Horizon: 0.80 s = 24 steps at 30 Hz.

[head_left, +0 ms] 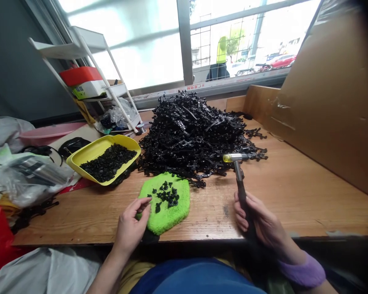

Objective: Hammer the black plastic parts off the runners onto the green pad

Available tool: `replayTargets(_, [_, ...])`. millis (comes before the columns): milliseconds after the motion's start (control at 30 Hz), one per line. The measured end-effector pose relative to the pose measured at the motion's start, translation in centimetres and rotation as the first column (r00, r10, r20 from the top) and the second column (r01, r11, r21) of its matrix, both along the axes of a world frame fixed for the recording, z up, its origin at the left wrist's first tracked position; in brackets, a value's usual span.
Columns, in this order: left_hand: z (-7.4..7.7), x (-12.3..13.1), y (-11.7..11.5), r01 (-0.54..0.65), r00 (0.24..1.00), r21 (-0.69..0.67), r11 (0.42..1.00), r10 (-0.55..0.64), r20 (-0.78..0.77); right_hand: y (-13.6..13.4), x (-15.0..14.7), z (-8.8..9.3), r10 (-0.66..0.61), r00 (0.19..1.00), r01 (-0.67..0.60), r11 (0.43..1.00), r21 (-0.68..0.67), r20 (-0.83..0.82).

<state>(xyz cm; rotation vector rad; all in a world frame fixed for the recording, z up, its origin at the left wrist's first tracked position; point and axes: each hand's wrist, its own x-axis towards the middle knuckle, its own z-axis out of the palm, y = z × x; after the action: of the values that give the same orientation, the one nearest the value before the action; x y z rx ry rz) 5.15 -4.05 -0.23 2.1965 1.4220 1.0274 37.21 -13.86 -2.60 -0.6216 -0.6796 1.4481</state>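
My right hand (262, 220) is wrapped round the dark handle of a small mallet (239, 179). Its metal head has a yellow translucent face and is raised above the table. At the left edge of a fuzzy green pad (168, 220) is my left hand (131, 224), fingers bent and thumb apart from the index finger; nothing shows between them. Several small black plastic clips (167, 195) lie loose on the pad, one close to the left fingertips. Behind the pad rises a large heap of black plastic strips (192, 134).
A yellow tray (76, 159) of small black parts stands left of the heap. Further left are a plastic-wrapped bundle (36, 175), a pink basin (53, 132) and a white shelf rack (119, 108). A cardboard panel (333, 94) borders the right side; a window is behind.
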Motion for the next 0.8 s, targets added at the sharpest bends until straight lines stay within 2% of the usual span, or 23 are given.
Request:
replayTargets(133, [-0.1, 1.0, -0.5, -0.025, 0.998, 0.051, 0.998, 0.028, -0.061, 0.0, 0.0, 0.1, 0.007, 1.000, -0.007, 1.000, 0.008, 0.011])
replayTargets(267, [-0.3, 1.9, -0.4, 0.040, 0.993, 0.185, 0.982, -0.019, -0.117, 0.0, 0.0, 0.1, 0.012, 1.000, -0.012, 1.000, 0.008, 0.015])
replayTargets(433, [-0.8, 1.0, -0.2, 0.052, 0.995, 0.317, 0.947, -0.024, -0.092, 0.0, 0.0, 0.1, 0.004, 1.000, -0.004, 1.000, -0.002, 0.018])
replayTargets(567, [-1.0, 0.1, -0.6, 0.176, 0.980, 0.342, 0.923, -0.133, -0.145, 0.0, 0.0, 0.1, 0.015, 0.999, -0.015, 1.000, 0.005, 0.029])
replayTargets(633, [-1.1, -0.2, -1.0, 0.144, 0.987, 0.316, 0.938, -0.113, -0.115, 0.0, 0.0, 0.1, 0.014, 0.999, -0.014, 1.000, 0.010, 0.031])
replayTargets(733, [-1.1, -0.6, -1.4, 0.028, 0.999, 0.282, 0.959, -0.016, -0.042, -0.1, -0.1, 0.3, 0.013, 0.999, -0.013, 1.000, 0.010, 0.031])
replayTargets(800, [-1.1, -0.8, -1.6, 0.028, 0.999, 0.276, 0.961, -0.019, -0.035, -0.1, -0.1, 0.3, 0.019, 0.999, -0.019, 1.000, 0.009, 0.033])
